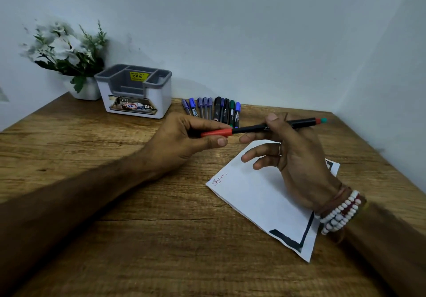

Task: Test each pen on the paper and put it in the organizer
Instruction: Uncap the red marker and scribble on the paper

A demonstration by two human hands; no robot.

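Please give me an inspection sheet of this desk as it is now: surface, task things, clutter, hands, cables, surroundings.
Surface: wooden table, grain visible.
Job's things: paper with red writing and black border marks; organizer at back left, no pen seen in it; row of pens lying by the wall; one black pen held above the table.
Clutter: potted plant left of the organizer.
Hands: left hand grips the pen's red cap; right hand pinches its barrel.
Cables: nothing seen.
Surroundings: plain walls.
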